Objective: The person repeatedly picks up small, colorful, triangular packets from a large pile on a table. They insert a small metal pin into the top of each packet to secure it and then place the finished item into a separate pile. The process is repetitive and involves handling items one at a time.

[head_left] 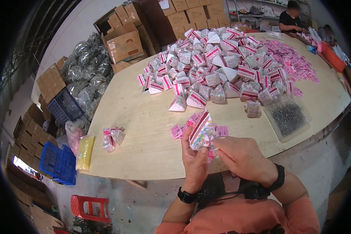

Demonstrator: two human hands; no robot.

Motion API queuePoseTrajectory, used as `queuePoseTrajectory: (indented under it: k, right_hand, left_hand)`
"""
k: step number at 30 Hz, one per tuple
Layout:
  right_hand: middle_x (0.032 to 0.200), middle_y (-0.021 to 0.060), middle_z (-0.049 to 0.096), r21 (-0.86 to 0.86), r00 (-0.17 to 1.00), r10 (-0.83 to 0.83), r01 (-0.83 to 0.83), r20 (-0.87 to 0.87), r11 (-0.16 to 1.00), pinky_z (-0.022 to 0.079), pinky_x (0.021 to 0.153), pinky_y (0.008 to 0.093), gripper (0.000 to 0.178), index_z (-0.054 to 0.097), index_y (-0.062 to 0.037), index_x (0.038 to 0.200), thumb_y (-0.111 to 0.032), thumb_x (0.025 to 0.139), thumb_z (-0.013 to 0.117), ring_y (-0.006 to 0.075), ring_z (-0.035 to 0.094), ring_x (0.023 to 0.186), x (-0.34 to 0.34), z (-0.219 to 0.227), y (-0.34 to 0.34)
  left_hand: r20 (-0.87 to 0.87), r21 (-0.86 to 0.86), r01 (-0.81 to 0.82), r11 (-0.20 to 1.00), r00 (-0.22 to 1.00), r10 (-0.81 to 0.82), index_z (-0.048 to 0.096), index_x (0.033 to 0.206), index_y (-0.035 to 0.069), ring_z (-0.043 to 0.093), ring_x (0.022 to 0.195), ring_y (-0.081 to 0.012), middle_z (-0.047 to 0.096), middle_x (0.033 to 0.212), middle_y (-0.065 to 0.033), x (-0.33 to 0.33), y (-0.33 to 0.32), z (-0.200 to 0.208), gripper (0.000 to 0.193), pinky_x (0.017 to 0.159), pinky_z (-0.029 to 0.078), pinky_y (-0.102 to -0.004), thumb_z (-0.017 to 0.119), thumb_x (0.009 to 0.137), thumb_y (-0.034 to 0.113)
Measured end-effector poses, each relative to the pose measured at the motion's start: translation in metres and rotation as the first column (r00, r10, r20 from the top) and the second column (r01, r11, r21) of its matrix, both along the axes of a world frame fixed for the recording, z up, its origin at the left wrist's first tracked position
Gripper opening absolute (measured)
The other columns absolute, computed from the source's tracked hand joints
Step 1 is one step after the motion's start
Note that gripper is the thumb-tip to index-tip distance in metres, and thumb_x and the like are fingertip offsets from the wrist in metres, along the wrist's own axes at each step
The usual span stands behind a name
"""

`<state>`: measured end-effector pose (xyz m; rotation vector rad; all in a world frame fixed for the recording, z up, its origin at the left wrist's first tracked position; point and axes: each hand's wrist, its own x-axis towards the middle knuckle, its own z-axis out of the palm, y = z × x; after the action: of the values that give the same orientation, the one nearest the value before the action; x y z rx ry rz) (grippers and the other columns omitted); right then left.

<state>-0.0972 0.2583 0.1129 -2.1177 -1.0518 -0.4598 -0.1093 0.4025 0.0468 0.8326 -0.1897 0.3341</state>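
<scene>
My left hand [195, 160] is closed around a toy cake slice [203, 134], a wedge with red and white layered sides and pastel sprinkles. The slice is tilted above the near edge of the table. At its near end my right hand [243, 158] pinches with thumb and fingers; what lies between them is hidden. A small pink tag [211, 156] shows just below the fingertips. Several loose pink tags [177, 132] lie on the table behind the slice.
A large heap of cake slices [218, 66] covers the table's [152, 136] far middle, with a pile of pink tags [290, 60] beyond. Right stands a clear tray [286, 119] of small metal pieces. Left lie wrapped pieces [113, 138] and a yellow packet [85, 153]. A person [290, 19] sits far right.
</scene>
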Motion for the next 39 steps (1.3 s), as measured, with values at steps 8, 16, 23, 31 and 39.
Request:
queuePoseTrajectory:
  k: [8, 16, 23, 31, 39]
  right_hand:
    - [0.069, 0.0107, 0.056, -0.034, 1.000, -0.010, 0.010, 0.013, 0.999, 0.044, 0.053, 0.0397, 0.009, 0.050, -0.0051, 0.086, -0.013, 0.083, 0.054, 0.0294, 0.058, 0.065, 0.001, -0.001, 0.000]
    - [0.071, 0.0114, 0.057, -0.007, 0.999, -0.004, 0.004, -0.032, 1.000, 0.045, 0.055, 0.0409, 0.011, 0.052, -0.0044, 0.089, -0.013, 0.083, 0.054, 0.0302, 0.059, 0.067, 0.002, -0.004, 0.001]
    - [0.072, 0.0116, 0.058, 0.018, 1.000, -0.006, 0.007, -0.025, 1.000, 0.045, 0.056, 0.0409, 0.013, 0.053, -0.0042, 0.091, -0.013, 0.082, 0.054, 0.0301, 0.059, 0.068, 0.002, -0.006, -0.002]
    - [0.069, 0.0107, 0.056, -0.014, 1.000, -0.020, 0.020, -0.019, 1.000, 0.045, 0.054, 0.0408, 0.011, 0.051, -0.0046, 0.087, -0.013, 0.082, 0.055, 0.0298, 0.059, 0.066, 0.002, -0.006, -0.005]
    - [0.071, 0.0111, 0.058, 0.001, 1.000, -0.020, 0.020, -0.014, 1.000, 0.045, 0.055, 0.0404, 0.014, 0.053, -0.0046, 0.092, -0.014, 0.083, 0.054, 0.0297, 0.059, 0.067, 0.007, -0.011, -0.006]
  left_hand:
    - [-0.003, 0.047, -0.053, 0.998, 0.999, 0.053, 0.025, 0.136, 0.005, 0.046, 0.113, -0.0233, 0.042, 0.127, -0.0117, 0.002, 0.000, -0.004, 0.080, 0.095, 0.041, -0.0353, 0.074, 0.074, 0.016]
    - [-0.012, 0.074, -0.083, 0.994, 0.996, 0.084, 0.024, 0.136, 0.005, 0.046, 0.114, -0.0233, 0.040, 0.128, -0.0115, -0.001, 0.000, -0.002, 0.081, 0.096, 0.041, -0.0352, 0.074, 0.074, 0.016]
    - [-0.014, 0.086, -0.080, 0.993, 0.997, 0.082, 0.025, 0.136, 0.005, 0.045, 0.115, -0.0230, 0.040, 0.129, -0.0113, -0.002, -0.002, -0.002, 0.081, 0.096, 0.041, -0.0345, 0.075, 0.073, 0.017]
    - [0.006, 0.167, -0.141, 0.976, 0.990, 0.142, 0.025, 0.135, 0.003, 0.045, 0.115, -0.0235, 0.040, 0.129, -0.0121, 0.000, -0.003, -0.006, 0.080, 0.095, 0.041, -0.0358, 0.075, 0.074, 0.019]
    - [-0.020, 0.147, -0.092, 0.985, 0.995, 0.096, 0.026, 0.134, 0.004, 0.046, 0.114, -0.0236, 0.040, 0.128, -0.0122, 0.002, -0.003, -0.008, 0.076, 0.094, 0.041, -0.0347, 0.073, 0.076, 0.016]
